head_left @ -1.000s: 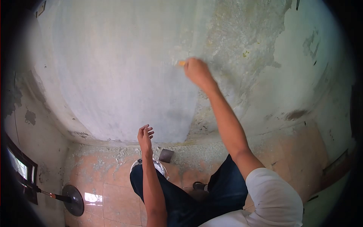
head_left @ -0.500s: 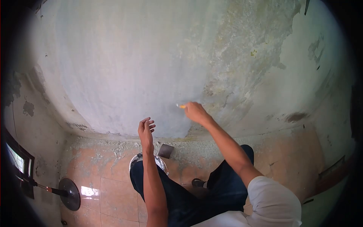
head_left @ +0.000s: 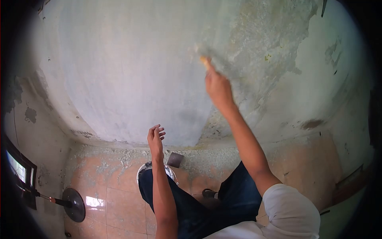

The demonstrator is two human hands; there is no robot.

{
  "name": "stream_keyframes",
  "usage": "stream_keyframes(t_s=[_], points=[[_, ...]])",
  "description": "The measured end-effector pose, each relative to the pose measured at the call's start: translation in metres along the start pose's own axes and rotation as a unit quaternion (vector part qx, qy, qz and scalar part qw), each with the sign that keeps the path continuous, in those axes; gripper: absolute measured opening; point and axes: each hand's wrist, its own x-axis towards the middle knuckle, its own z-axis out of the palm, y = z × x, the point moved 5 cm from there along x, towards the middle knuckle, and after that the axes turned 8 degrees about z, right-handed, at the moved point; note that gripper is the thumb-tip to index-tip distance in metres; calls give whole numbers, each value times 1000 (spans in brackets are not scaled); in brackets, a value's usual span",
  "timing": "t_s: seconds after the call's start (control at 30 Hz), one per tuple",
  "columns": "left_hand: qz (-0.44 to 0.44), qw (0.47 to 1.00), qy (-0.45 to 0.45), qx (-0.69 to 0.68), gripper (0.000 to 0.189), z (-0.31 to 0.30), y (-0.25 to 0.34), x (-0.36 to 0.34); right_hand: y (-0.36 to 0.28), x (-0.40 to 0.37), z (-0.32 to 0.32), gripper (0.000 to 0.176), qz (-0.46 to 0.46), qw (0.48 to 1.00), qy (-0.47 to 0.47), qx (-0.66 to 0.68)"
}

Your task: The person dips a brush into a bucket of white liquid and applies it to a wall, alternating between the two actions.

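Note:
My right hand point(head_left: 219, 85) is raised against the wall, closed round a brush-like tool with a yellow-orange handle point(head_left: 205, 60); its pale tip is blurred by motion and lies at the wall. A smooth, whitish coated area point(head_left: 139, 71) spreads to the left of the tool, and rough, bare patches point(head_left: 258, 51) lie to the right. Lower down, my left hand point(head_left: 156, 135) hangs in front of the wall with fingers loosely curled and apart, holding nothing. Below it, a white bucket point(head_left: 172, 173) stands partly hidden behind my left forearm and knee.
A dark square plate point(head_left: 175, 159) lies on the floor beside the bucket. Flaked debris point(head_left: 115, 156) runs along the foot of the wall over orange tiles point(head_left: 125, 205). At the left stands a round black base with a pole point(head_left: 73, 204). My sandal point(head_left: 208, 193) shows below.
My right hand and the tool have moved up the wall, and the forearm is now steeper. My left hand has hardly moved.

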Motion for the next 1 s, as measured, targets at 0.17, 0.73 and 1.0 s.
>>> stream_keyframes(t_s=[0.17, 0.73, 1.0], points=[[0, 1000, 3, -6, 38, -4, 8, -5, 46, -104, 118, 48, 57, 969, -238, -29], [6, 982, 169, 84, 39, -203, 95, -73, 42, -390, 309, 36, 296, 843, -309, 326], [-8, 986, 137, 94, 42, -194, 102, -60, -35, -450, 391, 30, 106, 845, -454, 261]])
